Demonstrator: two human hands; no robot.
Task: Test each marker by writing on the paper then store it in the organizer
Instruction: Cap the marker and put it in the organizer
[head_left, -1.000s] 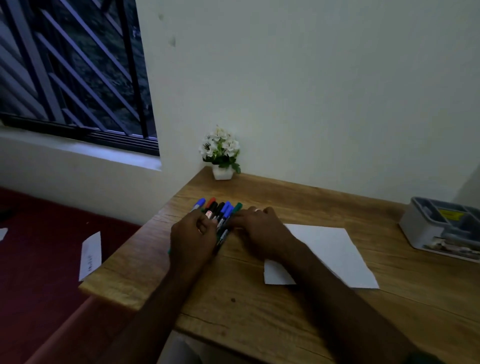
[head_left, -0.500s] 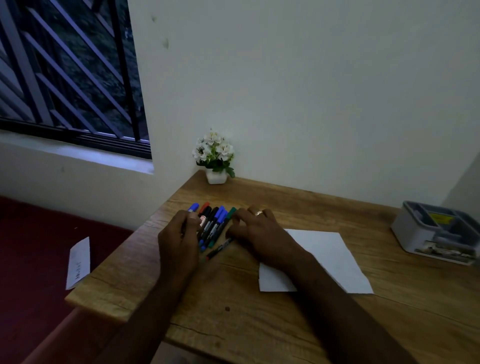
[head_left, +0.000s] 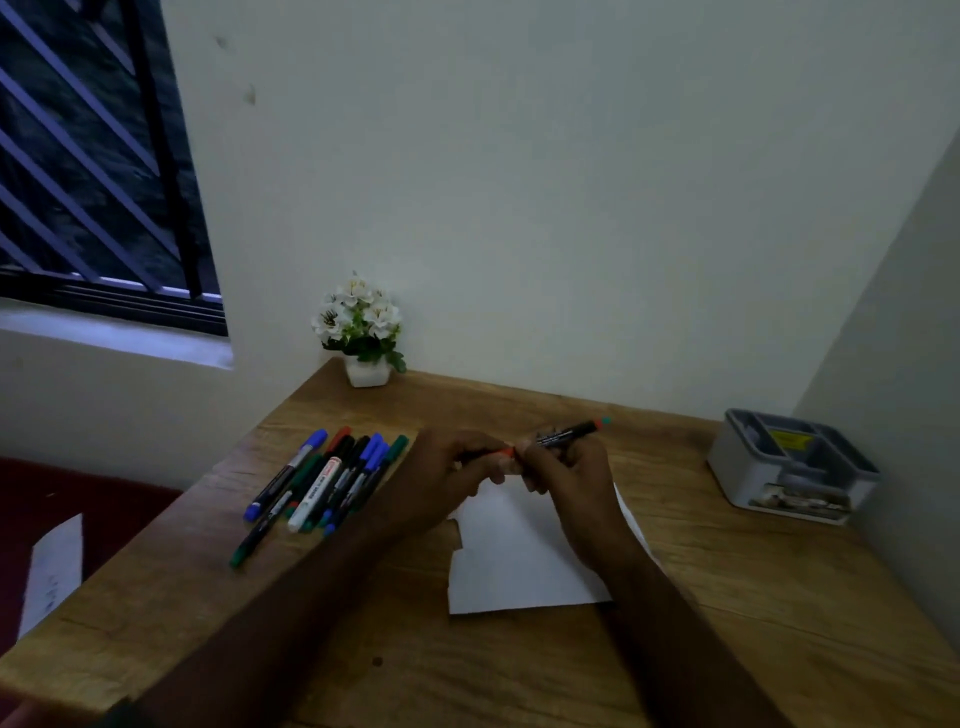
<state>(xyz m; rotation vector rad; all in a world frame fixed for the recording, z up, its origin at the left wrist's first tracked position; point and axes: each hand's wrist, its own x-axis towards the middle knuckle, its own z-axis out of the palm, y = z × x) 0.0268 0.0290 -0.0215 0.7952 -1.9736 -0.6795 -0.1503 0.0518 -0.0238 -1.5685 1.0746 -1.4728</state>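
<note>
A wooden table (head_left: 727, 649) fills the lower part of the frame, set against a pale wall. A sheet of white paper (head_left: 519, 566) lies at its centre, partly under the forearms. At the right edge sits a grey organizer (head_left: 748, 470) with several compartments. A bunch of markers (head_left: 322, 480) lies left of centre, side by side and touching. A small pot of white flowers (head_left: 363, 332) stands at the table's far edge. Above the paper, the left hand (head_left: 447, 478) and right hand (head_left: 566, 467) both grip one black marker (head_left: 566, 432) with orange ends; the left pinches its near end, the right curls round the barrel.
</note>
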